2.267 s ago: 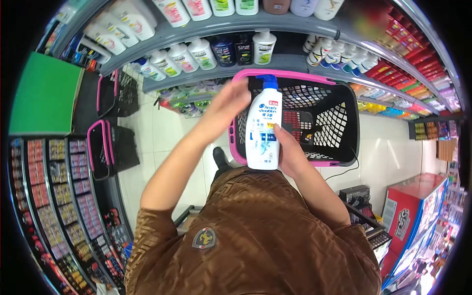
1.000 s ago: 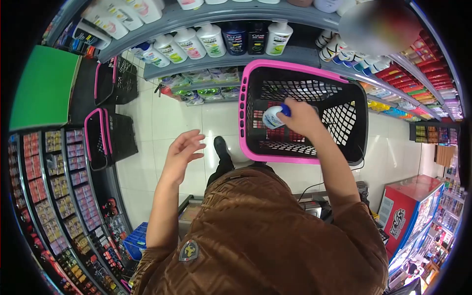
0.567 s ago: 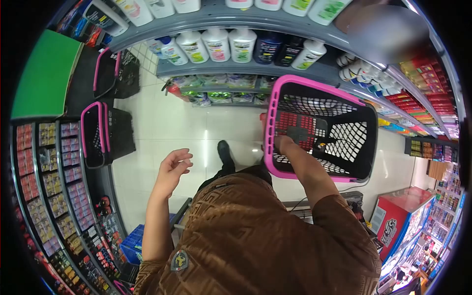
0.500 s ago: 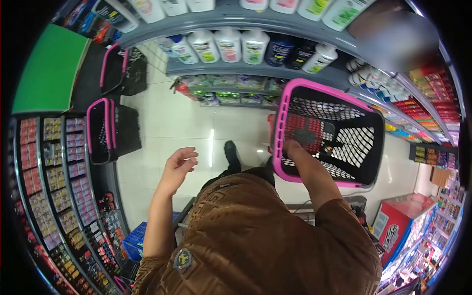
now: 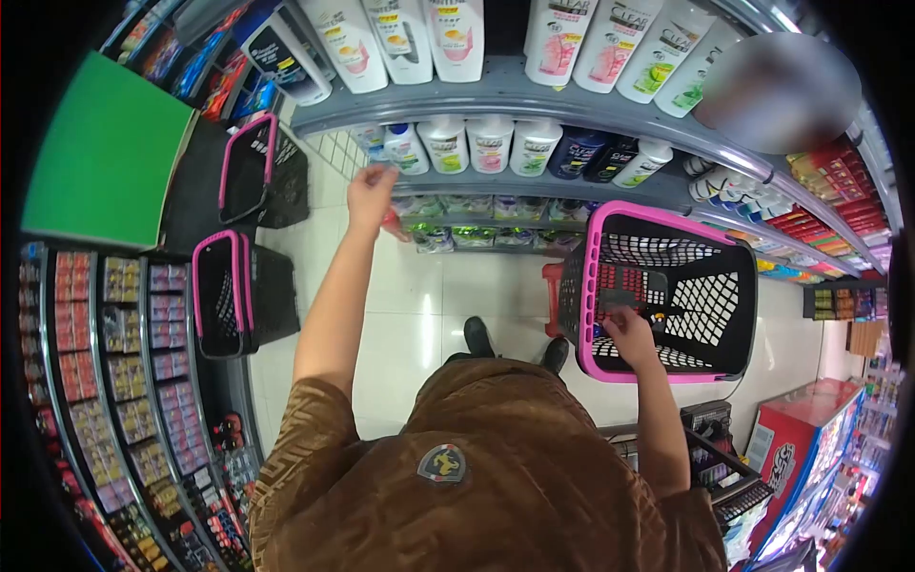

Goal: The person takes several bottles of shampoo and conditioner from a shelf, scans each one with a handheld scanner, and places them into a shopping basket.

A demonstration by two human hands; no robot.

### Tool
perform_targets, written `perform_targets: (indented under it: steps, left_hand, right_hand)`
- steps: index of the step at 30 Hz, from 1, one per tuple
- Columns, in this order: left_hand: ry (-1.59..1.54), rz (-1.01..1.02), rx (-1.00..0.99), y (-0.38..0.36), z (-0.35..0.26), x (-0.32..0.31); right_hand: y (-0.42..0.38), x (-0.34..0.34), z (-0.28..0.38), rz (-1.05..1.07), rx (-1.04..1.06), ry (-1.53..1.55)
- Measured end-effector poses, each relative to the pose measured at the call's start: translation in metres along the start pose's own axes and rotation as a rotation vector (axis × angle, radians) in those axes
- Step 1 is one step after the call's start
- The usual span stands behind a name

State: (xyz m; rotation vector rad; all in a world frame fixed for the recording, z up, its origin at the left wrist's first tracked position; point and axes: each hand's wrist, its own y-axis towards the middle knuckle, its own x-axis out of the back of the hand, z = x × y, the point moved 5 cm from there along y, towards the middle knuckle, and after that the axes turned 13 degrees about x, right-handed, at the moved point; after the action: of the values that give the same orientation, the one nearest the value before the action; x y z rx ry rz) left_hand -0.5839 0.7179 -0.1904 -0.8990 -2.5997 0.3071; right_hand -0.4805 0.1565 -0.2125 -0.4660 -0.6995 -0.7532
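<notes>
My left hand [image 5: 372, 198] is stretched forward toward the lower shelf, its fingers loosely extended and slightly blurred, with nothing visible in them. Just ahead and to its right stands a white bottle with a blue cap [image 5: 406, 151]. My right hand [image 5: 629, 337] hovers over the near side of a black shopping basket with a pink rim [image 5: 588, 286], fingers loosely bent and apart, holding nothing that shows. Inside, the basket looks mostly bare, with a small dark and yellow item [image 5: 658, 318] near its middle.
Shampoo bottles [image 5: 491, 145] line the lower shelf, with taller ones [image 5: 400, 43] above. Two more pink-rimmed baskets [image 5: 221, 296] stand at left beside a green panel [image 5: 105, 153]. Racks of small packs [image 5: 124, 362] are at far left, a red cabinet [image 5: 801, 419] at right.
My left hand has swung forward and up to the shelf. My right hand has come off the basket's rim side and now sits above its opening. The view has shifted toward the shelves.
</notes>
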Motion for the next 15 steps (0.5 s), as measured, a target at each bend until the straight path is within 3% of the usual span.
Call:
perform_targets:
  steps: [2, 3, 6, 8, 13, 15]
  left_hand:
    - [0.029, -0.223, -0.121, 0.045, -0.002, -0.002]
    - [0.024, -0.203, -0.125, 0.058, -0.008, -0.008]
    - [0.258, -0.282, -0.212, 0.087, -0.025, -0.026]
    - [0.128, -0.346, -0.461, 0.094, -0.031, -0.035]
    - [0.237, -0.441, -0.509, 0.059, -0.027, -0.027]
    - [0.057, -0.325, -0.517, 0.024, -0.026, -0.015]
  right_hand:
    - [-0.031, 0.011, 0.018, -0.155, -0.058, 0.049]
    - [-0.05, 0.016, 0.024, -0.297, -0.106, 0.106]
    - [-0.092, 0.016, 0.043, -0.404, -0.187, 0.247]
    - [-0.109, 0.006, 0.041, -0.422, -0.241, 0.299]
    - [-0.112, 0.016, 0.056, -0.438, -0.179, 0.21]
    - [-0.103, 0.025, 0.071, -0.462, -0.144, 0.238]
